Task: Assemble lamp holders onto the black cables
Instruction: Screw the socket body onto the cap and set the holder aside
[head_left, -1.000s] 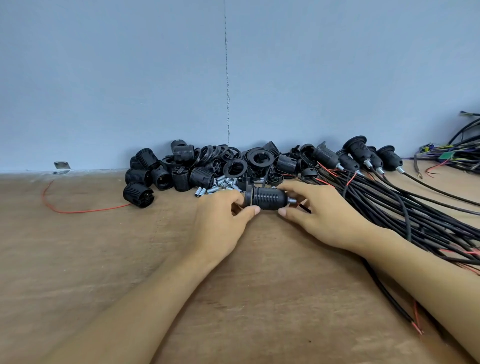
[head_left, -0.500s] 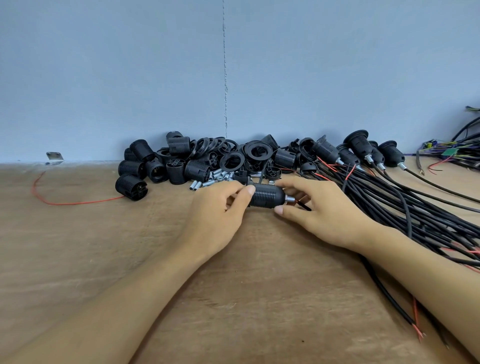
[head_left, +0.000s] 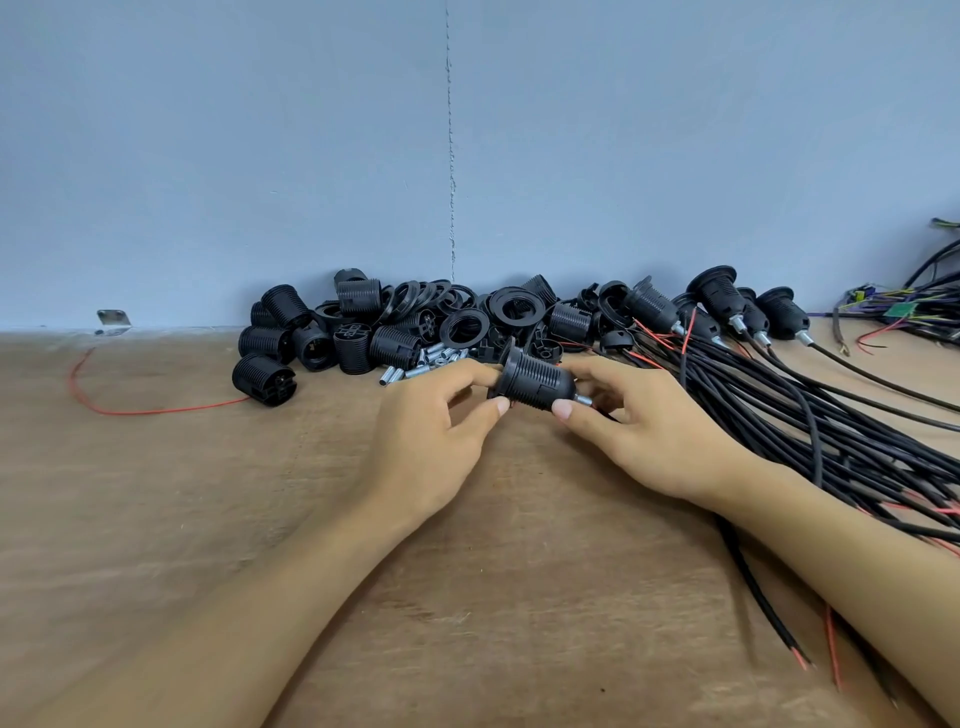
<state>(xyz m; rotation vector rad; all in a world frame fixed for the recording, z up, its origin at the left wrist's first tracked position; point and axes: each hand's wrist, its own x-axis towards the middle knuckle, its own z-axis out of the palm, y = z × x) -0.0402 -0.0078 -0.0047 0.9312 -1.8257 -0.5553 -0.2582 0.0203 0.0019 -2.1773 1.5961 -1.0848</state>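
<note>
no text or labels can be read.

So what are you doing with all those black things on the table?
A person is putting together a black lamp holder over the wooden table. The left hand pinches its wide rimmed end, and the right hand grips the narrow end with the metal tip. By the wall are piled loose holder parts and small metal tubes. To the right lies a bundle of black cables, some with finished holders on their ends.
</note>
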